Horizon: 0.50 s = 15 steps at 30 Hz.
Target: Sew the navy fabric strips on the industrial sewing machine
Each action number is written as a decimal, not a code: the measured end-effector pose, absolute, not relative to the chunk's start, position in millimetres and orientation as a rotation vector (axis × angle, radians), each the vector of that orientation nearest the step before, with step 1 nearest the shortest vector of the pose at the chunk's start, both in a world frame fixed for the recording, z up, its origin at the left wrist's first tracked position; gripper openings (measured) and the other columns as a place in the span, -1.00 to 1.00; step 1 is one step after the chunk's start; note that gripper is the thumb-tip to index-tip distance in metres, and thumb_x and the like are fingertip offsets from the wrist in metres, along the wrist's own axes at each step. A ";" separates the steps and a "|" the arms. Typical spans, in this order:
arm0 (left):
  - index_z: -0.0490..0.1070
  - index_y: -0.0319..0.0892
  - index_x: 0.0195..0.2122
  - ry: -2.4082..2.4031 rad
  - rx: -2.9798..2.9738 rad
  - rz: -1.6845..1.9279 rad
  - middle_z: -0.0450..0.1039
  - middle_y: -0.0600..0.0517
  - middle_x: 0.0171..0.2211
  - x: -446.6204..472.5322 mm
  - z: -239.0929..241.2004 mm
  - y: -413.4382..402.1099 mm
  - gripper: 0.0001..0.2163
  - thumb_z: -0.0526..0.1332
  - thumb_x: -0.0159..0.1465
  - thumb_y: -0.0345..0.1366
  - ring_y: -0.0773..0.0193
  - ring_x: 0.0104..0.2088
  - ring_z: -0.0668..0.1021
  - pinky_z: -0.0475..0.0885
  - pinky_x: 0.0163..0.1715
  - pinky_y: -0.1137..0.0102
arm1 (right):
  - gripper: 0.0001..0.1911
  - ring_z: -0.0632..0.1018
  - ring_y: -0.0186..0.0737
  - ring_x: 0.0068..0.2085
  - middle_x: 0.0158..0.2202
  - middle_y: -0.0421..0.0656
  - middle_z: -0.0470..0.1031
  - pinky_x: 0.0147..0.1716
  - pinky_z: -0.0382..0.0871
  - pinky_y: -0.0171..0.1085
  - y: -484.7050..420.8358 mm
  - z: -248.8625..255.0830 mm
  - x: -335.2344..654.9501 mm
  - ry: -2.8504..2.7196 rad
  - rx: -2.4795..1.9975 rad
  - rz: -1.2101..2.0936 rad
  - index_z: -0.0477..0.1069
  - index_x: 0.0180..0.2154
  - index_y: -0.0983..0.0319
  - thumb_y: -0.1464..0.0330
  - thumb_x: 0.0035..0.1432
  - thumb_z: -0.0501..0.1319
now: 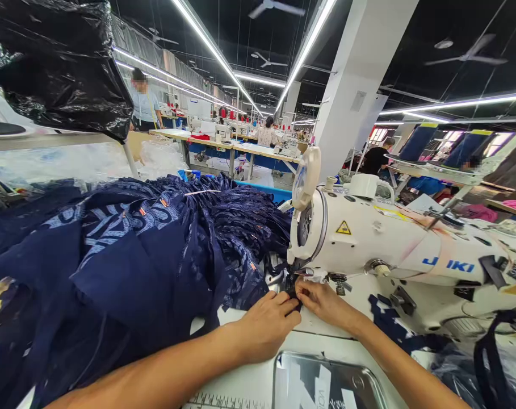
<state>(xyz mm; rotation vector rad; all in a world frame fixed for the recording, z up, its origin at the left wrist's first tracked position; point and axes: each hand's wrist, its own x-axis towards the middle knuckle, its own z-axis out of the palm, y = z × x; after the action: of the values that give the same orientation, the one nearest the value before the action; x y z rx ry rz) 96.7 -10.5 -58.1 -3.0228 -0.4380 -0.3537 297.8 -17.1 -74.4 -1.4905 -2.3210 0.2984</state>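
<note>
Both my hands meet just under the needle of a white sewing machine (pixel 389 244). My left hand (pixel 268 324) lies on the machine bed with fingers curled, pinching a small dark piece of cloth (pixel 292 294). My right hand (pixel 323 301) pinches the same piece from the right, fingertips touching the left hand's. A big heap of navy blue fabric with pale printed lettering (pixel 125 255) lies to the left, reaching up to the needle area.
A metal plate (pixel 326 380) is set into the white table (pixel 240 386) in front of me. A black plastic bag (pixel 57 62) hangs at upper left. Dark straps (pixel 491 358) lie at right. Other people work at tables (pixel 223 145) far behind; a white pillar (pixel 355 74) stands beyond the machine.
</note>
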 end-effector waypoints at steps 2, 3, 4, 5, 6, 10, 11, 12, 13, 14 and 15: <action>0.31 -0.27 -0.26 -0.442 -3.035 -0.359 0.34 -0.12 -0.03 96.5 -57.7 -10.6 -0.86 0.06 0.14 -0.48 0.14 -0.09 0.38 0.33 -0.18 0.29 | -0.84 0.35 -0.33 -0.47 -0.50 -0.25 0.34 -0.46 0.29 -0.34 -19.6 -74.8 298.0 -2.357 -1.469 0.230 0.26 -0.40 0.19 0.40 0.19 -0.03; 0.31 -0.27 -0.25 -0.445 -3.038 -0.374 0.33 -0.12 -0.02 96.4 -58.5 -10.7 -0.85 0.06 0.14 -0.48 0.14 -0.08 0.37 0.33 -0.17 0.29 | -0.84 0.36 -0.32 -0.45 -0.47 -0.22 0.36 -0.44 0.31 -0.32 -21.4 -75.1 297.9 -2.377 -1.439 0.182 0.27 -0.39 0.20 0.41 0.20 -0.04; 0.32 -0.28 -0.24 -0.448 -3.038 -0.395 0.33 -0.12 -0.02 96.5 -59.7 -10.8 -0.84 0.06 0.14 -0.48 0.13 -0.07 0.37 0.33 -0.15 0.29 | -0.83 0.38 -0.30 -0.42 -0.42 -0.19 0.38 -0.40 0.33 -0.30 -23.7 -75.4 297.8 -2.397 -1.392 0.121 0.28 -0.36 0.21 0.42 0.21 -0.05; 0.32 -0.28 -0.24 -0.450 -3.034 -0.420 0.33 -0.12 -0.02 96.6 -61.4 -10.8 -0.83 0.06 0.14 -0.49 0.13 -0.07 0.37 0.33 -0.14 0.29 | -0.81 0.40 -0.28 -0.37 -0.37 -0.15 0.40 -0.36 0.35 -0.28 -26.4 -75.7 297.5 -2.418 -1.330 0.048 0.29 -0.34 0.22 0.44 0.21 -0.06; 0.33 -0.28 -0.24 -0.449 -3.028 -0.449 0.34 -0.12 -0.03 96.8 -63.3 -10.8 -0.83 0.05 0.13 -0.50 0.13 -0.07 0.38 0.33 -0.12 0.30 | -0.79 0.41 -0.25 -0.31 -0.31 -0.11 0.41 -0.31 0.36 -0.25 -29.3 -75.9 297.2 -2.441 -1.261 -0.032 0.31 -0.31 0.23 0.46 0.21 -0.07; 0.36 -0.29 -0.30 -0.406 -3.009 -0.539 0.42 -0.12 -0.16 98.7 -68.2 -9.0 -0.84 0.03 0.15 -0.52 0.17 -0.13 0.43 0.31 -0.07 0.32 | -0.74 0.42 -0.17 -0.17 -0.19 -0.02 0.42 -0.19 0.37 -0.16 -38.2 -76.5 297.1 -2.517 -1.088 -0.325 0.34 -0.19 0.30 0.54 0.20 -0.07; 0.36 -0.29 -0.30 -0.399 -3.007 -0.549 0.42 -0.13 -0.18 99.6 -68.2 -8.1 -0.84 0.03 0.15 -0.51 0.17 -0.14 0.44 0.30 -0.06 0.31 | -0.73 0.42 -0.17 -0.15 -0.18 -0.01 0.42 -0.17 0.38 -0.14 -38.9 -77.1 297.8 -2.526 -1.083 -0.375 0.34 -0.16 0.31 0.55 0.19 -0.07; 0.36 -0.30 -0.29 -0.397 -3.004 -0.552 0.43 -0.13 -0.19 100.7 -67.9 -7.1 -0.84 0.04 0.15 -0.50 0.17 -0.14 0.44 0.30 -0.05 0.30 | -0.71 0.43 -0.16 -0.14 -0.17 -0.01 0.43 -0.16 0.38 -0.14 -38.8 -77.8 299.0 -2.532 -1.085 -0.416 0.34 -0.14 0.32 0.56 0.18 -0.07; 0.36 -0.31 -0.28 -0.399 -2.998 -0.549 0.42 -0.14 -0.18 102.0 -67.5 -5.9 -0.84 0.04 0.15 -0.49 0.16 -0.14 0.44 0.30 -0.05 0.28 | -0.69 0.44 -0.15 -0.13 -0.15 0.00 0.44 -0.16 0.39 -0.13 -38.0 -78.9 300.5 -2.535 -1.092 -0.454 0.35 -0.13 0.33 0.57 0.17 -0.07; 0.37 -0.31 -0.27 -0.403 -2.991 -0.542 0.42 -0.15 -0.17 103.5 -67.0 -4.7 -0.83 0.05 0.14 -0.48 0.15 -0.13 0.44 0.30 -0.05 0.28 | -0.67 0.44 -0.14 -0.12 -0.14 0.01 0.44 -0.16 0.40 -0.13 -36.8 -80.0 302.2 -2.538 -1.104 -0.488 0.35 -0.12 0.33 0.59 0.16 -0.07; 0.37 -0.32 -0.26 -0.410 -2.982 -0.528 0.41 -0.15 -0.16 105.1 -66.6 -3.5 -0.83 0.06 0.13 -0.48 0.15 -0.13 0.44 0.30 -0.05 0.28 | -0.65 0.45 -0.13 -0.12 -0.12 0.01 0.44 -0.18 0.41 -0.14 -35.3 -81.2 304.1 -2.540 -1.121 -0.520 0.36 -0.11 0.33 0.60 0.15 -0.08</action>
<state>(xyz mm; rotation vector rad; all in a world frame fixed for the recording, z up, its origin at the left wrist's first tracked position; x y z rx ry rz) 105.1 -3.5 -66.6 -2.9825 -0.4096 -0.5284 304.1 -35.3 -81.2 -1.1214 -2.5398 -0.5198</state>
